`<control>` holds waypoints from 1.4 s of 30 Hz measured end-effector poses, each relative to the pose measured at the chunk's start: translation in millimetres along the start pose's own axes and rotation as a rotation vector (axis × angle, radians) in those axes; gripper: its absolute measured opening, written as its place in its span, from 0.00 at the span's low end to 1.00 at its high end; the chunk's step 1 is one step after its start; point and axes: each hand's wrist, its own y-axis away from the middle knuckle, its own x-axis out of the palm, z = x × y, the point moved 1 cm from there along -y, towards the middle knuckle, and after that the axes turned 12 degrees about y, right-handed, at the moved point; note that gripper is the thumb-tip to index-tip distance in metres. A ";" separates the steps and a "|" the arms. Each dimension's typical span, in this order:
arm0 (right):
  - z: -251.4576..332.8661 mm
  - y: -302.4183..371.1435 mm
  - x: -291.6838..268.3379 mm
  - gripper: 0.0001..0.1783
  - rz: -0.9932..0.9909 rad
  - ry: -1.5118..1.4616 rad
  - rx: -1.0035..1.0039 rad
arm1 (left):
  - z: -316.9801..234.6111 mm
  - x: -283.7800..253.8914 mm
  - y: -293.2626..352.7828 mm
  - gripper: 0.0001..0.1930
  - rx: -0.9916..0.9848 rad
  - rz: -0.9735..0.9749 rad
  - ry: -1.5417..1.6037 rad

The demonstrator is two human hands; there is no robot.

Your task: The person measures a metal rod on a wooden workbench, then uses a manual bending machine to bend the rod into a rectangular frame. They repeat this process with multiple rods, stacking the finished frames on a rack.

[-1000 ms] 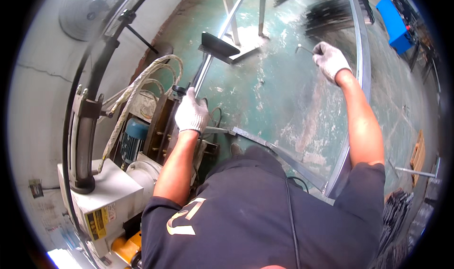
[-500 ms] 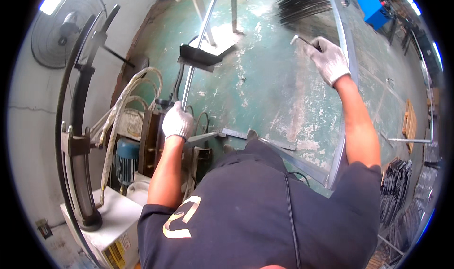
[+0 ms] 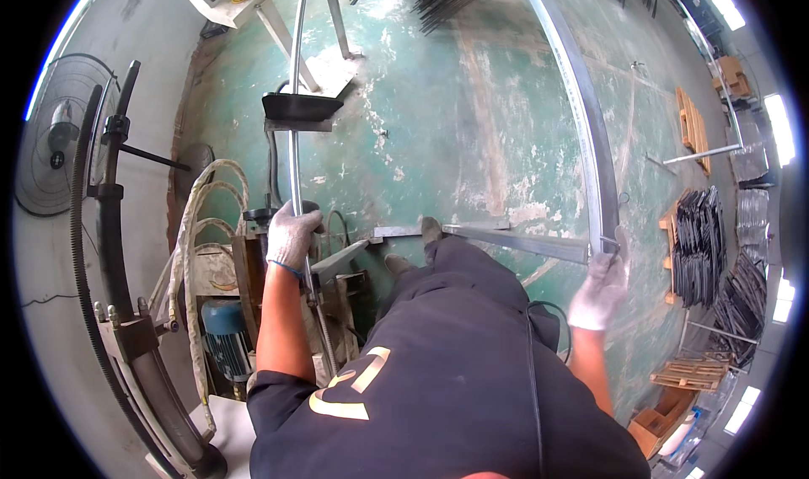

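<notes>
I stand over a worn green floor (image 3: 438, 117) and wear white work gloves. My left hand (image 3: 291, 235) grips a thin upright metal rod (image 3: 295, 117) that rises past a black plate (image 3: 302, 106) on a machine. My right hand (image 3: 600, 287) holds the near end of a long curved metal bar (image 3: 581, 133), which arcs away across the floor to the top of the view. A straight metal bar (image 3: 506, 241) lies level between my hands, just beyond my feet.
A standing fan (image 3: 55, 138) and a black curved rail (image 3: 109, 251) stand at the left, with pale hoses (image 3: 194, 226) and a blue motor (image 3: 221, 331) by the machine. Stacks of dark metal parts (image 3: 699, 243) and wooden pallets (image 3: 691, 125) lie at the right.
My right hand has come down from high on the curved bar to its near end beside my hip. My left hand has kept its grip on the rod. My head has tilted further down.
</notes>
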 end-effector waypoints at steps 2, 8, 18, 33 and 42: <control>-15.2 -3.0 16.2 0.31 -0.224 0.201 -0.325 | 10.6 -3.5 1.3 0.08 0.075 -0.035 -0.067; -32.7 -32.5 41.5 0.13 -0.577 0.233 -0.556 | 12.7 -5.1 10.2 0.06 0.156 -0.069 -0.202; -198.6 -136.8 18.5 0.15 -0.770 0.485 0.089 | 12.1 -5.2 10.9 0.06 0.143 -0.104 -0.187; -292.9 -209.3 -37.7 0.16 -0.810 1.613 -0.388 | 9.2 7.4 23.4 0.09 0.123 -0.327 -0.423; -202.4 -200.1 293.3 0.20 0.248 0.009 -0.185 | -3.7 26.7 28.2 0.09 0.068 -0.522 -0.704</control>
